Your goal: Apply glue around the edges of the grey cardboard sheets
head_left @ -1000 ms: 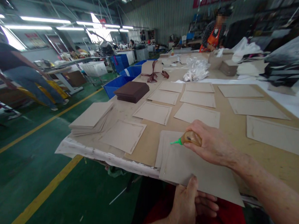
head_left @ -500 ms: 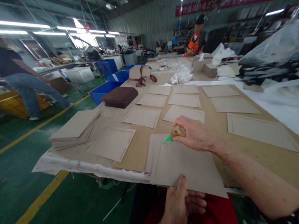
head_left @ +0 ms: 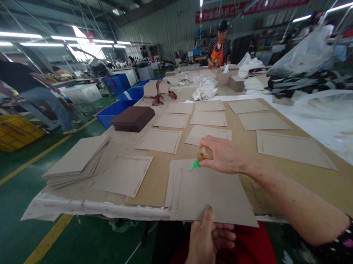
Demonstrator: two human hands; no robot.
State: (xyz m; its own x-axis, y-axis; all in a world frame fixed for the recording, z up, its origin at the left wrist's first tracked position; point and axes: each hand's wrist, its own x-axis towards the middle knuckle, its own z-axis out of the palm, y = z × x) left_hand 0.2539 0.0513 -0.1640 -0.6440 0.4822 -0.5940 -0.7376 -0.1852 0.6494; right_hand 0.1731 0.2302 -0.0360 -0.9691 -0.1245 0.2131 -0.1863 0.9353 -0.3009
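Note:
My right hand (head_left: 222,155) is closed round a small amber glue bottle (head_left: 204,153) whose green nozzle (head_left: 194,165) points down at the far left part of a grey cardboard sheet (head_left: 211,195). That sheet overhangs the near edge of the table (head_left: 282,153). My left hand (head_left: 206,240) pinches the sheet's near edge, thumb on top and fingers beneath. A second sheet lies under it, showing at the left.
Several more grey sheets (head_left: 160,140) lie spread over the table, with a stack (head_left: 77,160) at the near left and dark brown boards (head_left: 132,118) behind. Blue bins (head_left: 112,111) stand on the green floor. A person in an orange apron (head_left: 217,51) works at the far end; another person (head_left: 33,93) bends at left.
My right hand with the bottle has slid left and a little away along the sheet. My view has lifted and turned left; the left hand still holds the sheet's edge.

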